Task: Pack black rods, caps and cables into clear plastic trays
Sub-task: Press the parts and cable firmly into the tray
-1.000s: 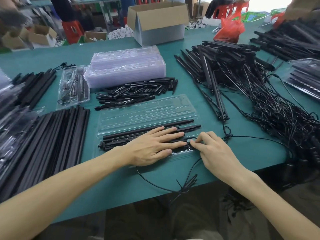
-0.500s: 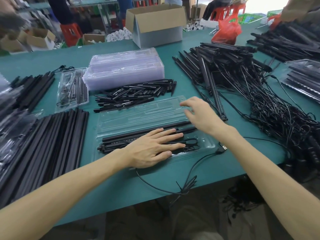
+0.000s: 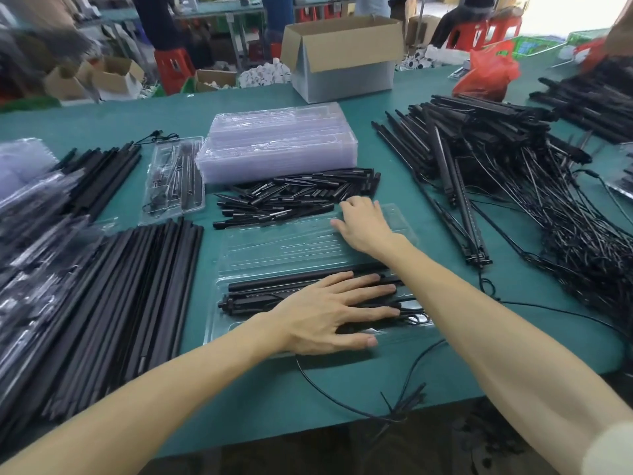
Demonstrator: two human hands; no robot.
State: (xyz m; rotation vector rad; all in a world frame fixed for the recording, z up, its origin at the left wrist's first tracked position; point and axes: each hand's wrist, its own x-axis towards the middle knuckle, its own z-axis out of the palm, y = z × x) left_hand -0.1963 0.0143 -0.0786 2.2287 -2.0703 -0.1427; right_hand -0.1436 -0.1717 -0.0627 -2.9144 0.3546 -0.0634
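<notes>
An open clear plastic tray (image 3: 219, 329) lies near the table's front edge, its lid (image 3: 274, 248) folded out flat on the far side. Black rods (image 3: 274, 286) and a coiled cable (image 3: 412, 310) lie in its near half. My left hand (image 3: 322, 313) presses flat on the rods, fingers straight. My right hand (image 3: 363, 224) reaches across the lid to its far edge, next to the pile of black caps (image 3: 291, 197). Its fingertips bend down out of sight there. A loose black cable (image 3: 342, 395) trails off the table's front.
A stack of empty clear trays (image 3: 277, 142) stands behind the caps, a packed tray (image 3: 174, 176) to its left. Long black rods (image 3: 120, 296) fill the left side. Rods with tangled cables (image 3: 496, 173) cover the right. A cardboard box (image 3: 342, 63) and a red bag (image 3: 486, 73) sit further back.
My right hand left the cable at the tray's near right end and moved away across the lid to its far edge. My left hand stayed flat on the rods.
</notes>
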